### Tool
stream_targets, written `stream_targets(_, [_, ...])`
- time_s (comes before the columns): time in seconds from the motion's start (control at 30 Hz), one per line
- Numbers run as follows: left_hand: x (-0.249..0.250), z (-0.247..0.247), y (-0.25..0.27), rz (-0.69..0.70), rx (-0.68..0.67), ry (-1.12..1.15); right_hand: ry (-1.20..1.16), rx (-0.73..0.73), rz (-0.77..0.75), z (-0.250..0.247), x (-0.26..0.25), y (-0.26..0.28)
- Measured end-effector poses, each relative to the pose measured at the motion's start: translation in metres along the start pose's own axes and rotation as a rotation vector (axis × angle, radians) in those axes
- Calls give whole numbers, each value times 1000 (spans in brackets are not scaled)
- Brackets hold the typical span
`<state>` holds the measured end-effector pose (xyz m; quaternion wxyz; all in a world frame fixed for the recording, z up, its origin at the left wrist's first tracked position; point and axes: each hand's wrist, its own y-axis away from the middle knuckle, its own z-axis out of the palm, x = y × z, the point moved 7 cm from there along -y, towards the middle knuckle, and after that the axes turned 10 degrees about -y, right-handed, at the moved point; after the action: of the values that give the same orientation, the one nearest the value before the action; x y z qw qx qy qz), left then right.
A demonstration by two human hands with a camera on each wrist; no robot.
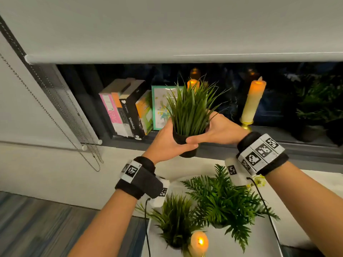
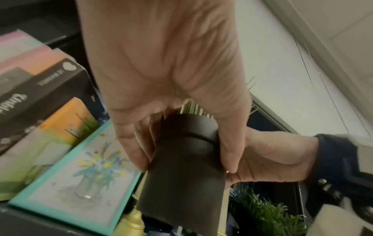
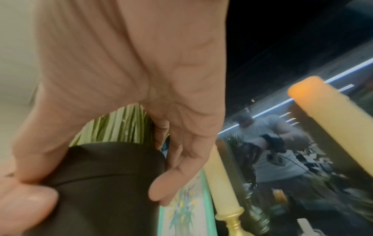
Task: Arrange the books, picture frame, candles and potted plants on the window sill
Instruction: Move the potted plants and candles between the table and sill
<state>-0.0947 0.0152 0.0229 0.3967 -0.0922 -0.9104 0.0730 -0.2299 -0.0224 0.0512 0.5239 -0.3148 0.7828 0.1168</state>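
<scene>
I hold a grass plant [image 1: 191, 110] in a black pot [image 2: 185, 167] with both hands, in the air just in front of the window sill [image 1: 278, 143]. My left hand [image 1: 174, 143] grips the pot from the left and my right hand [image 1: 209, 130] from the right, thumbs meeting at the front. On the sill stand several books [image 1: 126, 114] at the left, a teal picture frame [image 1: 159, 108] beside them, a candle [image 1: 193, 83] partly hidden by the grass, and a tall candle [image 1: 253, 101] on a gold holder.
A dark potted plant [image 1: 313, 112] stands at the sill's right end. Below, a white table [image 1: 259, 243] carries a fern [image 1: 222, 199], a smaller grass plant [image 1: 176, 219] and a short lit candle [image 1: 198, 242]. A roller blind [image 1: 167, 34] hangs low, its bead chain [image 1: 55, 117] at left.
</scene>
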Motion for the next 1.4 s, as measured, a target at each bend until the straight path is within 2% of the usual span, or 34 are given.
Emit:
stream_targets(0.1, [-14,-18,3,2,26,-98,82,43,11,18,-4,-10])
stream_targets(0.27, [-48,-43,8,-75,131,-140,34,-5,91,53,2,-39])
stream_targets(0.37, [-64,-46,12,-142,177,-186,-20,20,114,70,7,-49])
stream_targets(0.5, [-80,-33,10,-187,124,-186,-81,128,120,80,22,-50])
stream_targets(0.6, [-101,-26,6,-196,100,-241,-124,102,201,80,35,-50])
stream_targets(0.77, [-159,-20,7,-280,19,-342,87,55,335,78,57,-54])
stream_targets(0.93, [-192,-16,6,-320,34,-271,179,-42,323,109,65,-72])
stream_targets(1.07, [-206,-7,4,-311,80,-143,222,-58,299,128,74,-89])
stream_targets(1.23, [-232,9,-1,-316,145,-37,326,-48,343,135,94,-107])
stream_targets(1.4, [-237,14,-5,-383,78,-22,365,-21,374,133,106,-111])
